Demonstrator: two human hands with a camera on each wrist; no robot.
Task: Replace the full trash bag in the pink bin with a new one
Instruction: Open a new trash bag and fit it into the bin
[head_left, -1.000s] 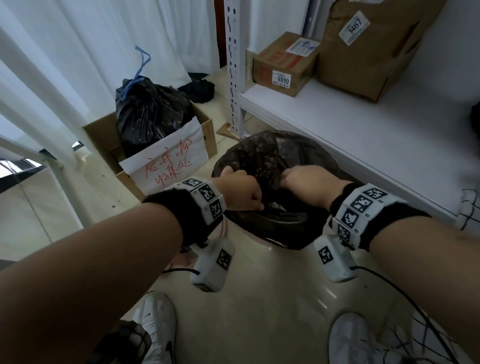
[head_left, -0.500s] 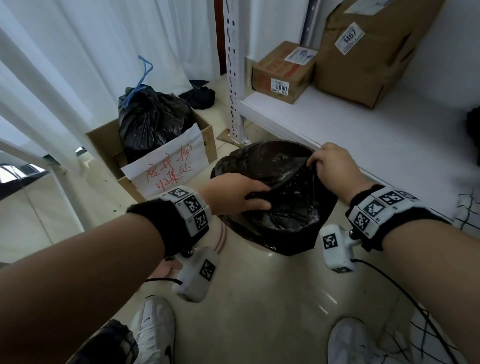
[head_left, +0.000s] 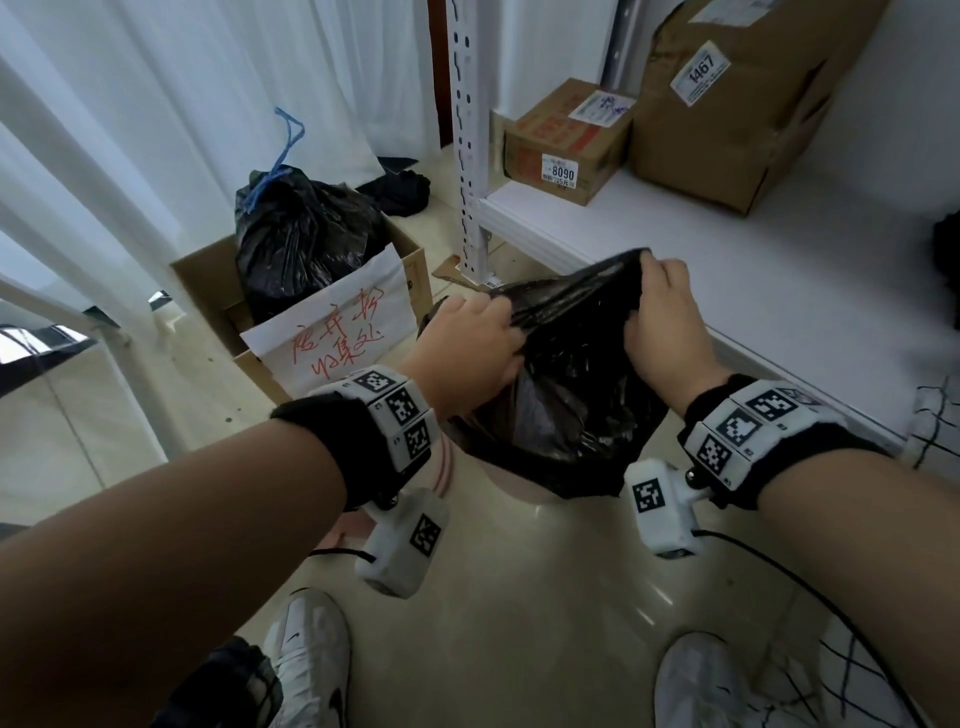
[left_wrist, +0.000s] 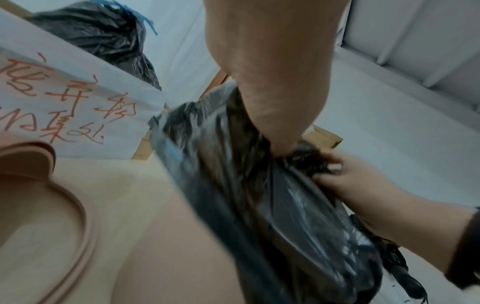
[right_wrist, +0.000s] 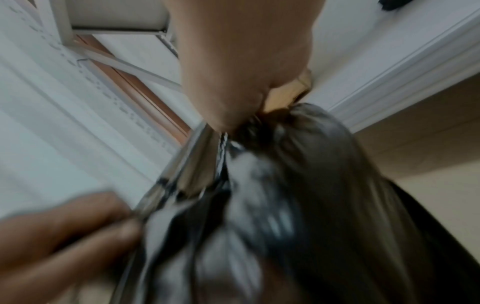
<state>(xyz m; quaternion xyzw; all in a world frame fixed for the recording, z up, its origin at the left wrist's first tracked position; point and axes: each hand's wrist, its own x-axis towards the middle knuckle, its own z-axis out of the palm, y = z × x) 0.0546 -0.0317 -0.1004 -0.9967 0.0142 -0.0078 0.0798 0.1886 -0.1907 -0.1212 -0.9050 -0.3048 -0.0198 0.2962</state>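
Observation:
A black trash bag hangs over the pink bin, whose rim shows just below it. My left hand grips the bag's gathered top edge on the left. My right hand grips the top edge on the right and holds it higher. The bag's mouth is stretched between the two hands. In the left wrist view the black bag runs down from my palm, with the pink bin's rim at lower left. The right wrist view is blurred and shows the black bag bunched under my fist.
A cardboard box with a white handwritten sign holds a tied black bag at the left. A white shelf with two cardboard parcels stands right of the bin. White curtains hang behind. My shoes stand on the floor.
Both hands left the bin's rim, gathered the bag's edge and raised it. The right hand moved up and right, and the bag's mouth is now pulled together above the bin.

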